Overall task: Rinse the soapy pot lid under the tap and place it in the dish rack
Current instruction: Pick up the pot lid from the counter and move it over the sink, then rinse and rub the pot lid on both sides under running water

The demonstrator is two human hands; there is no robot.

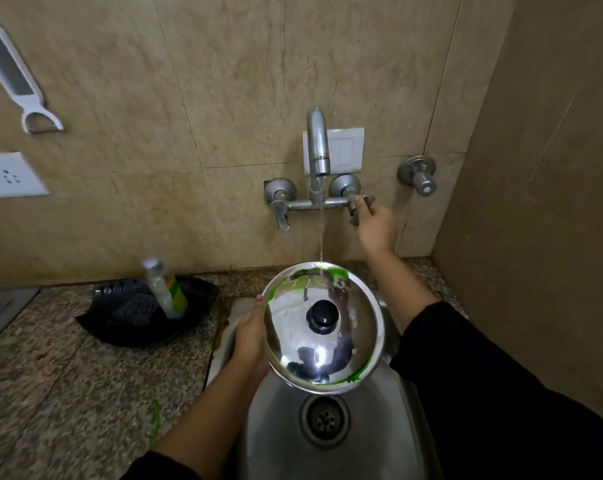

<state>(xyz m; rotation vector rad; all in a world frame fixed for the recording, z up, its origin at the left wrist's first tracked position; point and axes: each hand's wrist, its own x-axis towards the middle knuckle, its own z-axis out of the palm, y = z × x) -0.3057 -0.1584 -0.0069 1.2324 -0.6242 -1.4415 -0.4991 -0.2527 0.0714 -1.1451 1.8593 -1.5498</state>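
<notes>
The pot lid (pixel 324 327), shiny steel with a black knob (pixel 322 320) at its centre, was held over the steel sink (pixel 373 441), above the drain (pixel 325 420) and just below the tap (pixel 318 147). Green soap streaks ran along its far rim and its near right rim. A thin stream of water (pixel 321 233) fell from the spout and struck the far edge of the lid.

The left hand (pixel 250 336) gripped the lid at its left rim, the grip clamped on the edge with the thumb over the top and the fingers underneath, out of sight. The right hand (pixel 374 220) reached to the far wall, its grip closed around the right tap handle (pixel 357 207). The left tap handle (pixel 282 211) hung free. A separate valve (pixel 418 174) stuck out of the wall further right.

On the speckled stone desk (pixel 68 375) to the left of the sink sat a black tray (pixel 144 322) holding a bottle (pixel 163 289) that leaned to the left. On the tiled wall at the far left hung a white peeler (pixel 14 74), with a wall socket (pixel 9 174) below it. A white switch plate (pixel 345 148) sat behind the tap.
</notes>
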